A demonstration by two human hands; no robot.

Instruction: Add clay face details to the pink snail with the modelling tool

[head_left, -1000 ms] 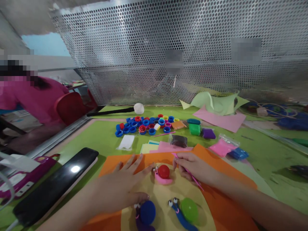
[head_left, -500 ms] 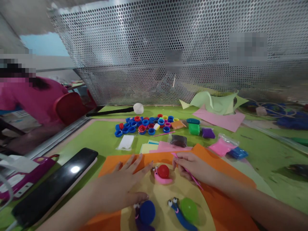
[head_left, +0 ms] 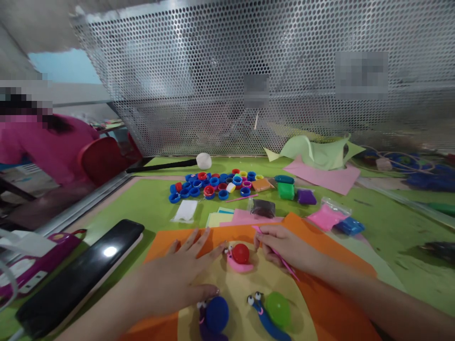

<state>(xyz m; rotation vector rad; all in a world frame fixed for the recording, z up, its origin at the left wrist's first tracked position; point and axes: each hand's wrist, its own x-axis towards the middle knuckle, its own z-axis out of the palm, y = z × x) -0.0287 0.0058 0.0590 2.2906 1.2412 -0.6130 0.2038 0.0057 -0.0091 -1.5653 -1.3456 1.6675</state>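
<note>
My left hand [head_left: 177,274] lies flat with fingers spread over the orange sheet [head_left: 165,244] and the yellow paper shape [head_left: 241,303]. Its index fingertip is beside a pink clay snail [head_left: 237,266] with a red bottle-cap shell [head_left: 241,254]. Near my left thumb is a purple clay snail [head_left: 203,322] with a blue cap [head_left: 217,314]. My right hand [head_left: 277,244], to the right of the pink snail, pinches a thin pink modelling tool [head_left: 287,267]. Lower right on the yellow paper sits a blue clay snail [head_left: 268,323] with a green cap [head_left: 278,309].
Several coloured bottle caps [head_left: 214,182] lie beyond the sheet. Packets of clay, such as the pink one [head_left: 326,216], are to the right. A black phone or power bank [head_left: 83,277] and a purple power strip [head_left: 39,260] lie left. A person in pink [head_left: 60,147] sits far left.
The view has shifted very slightly. Both hands and the snails stay where they were.
</note>
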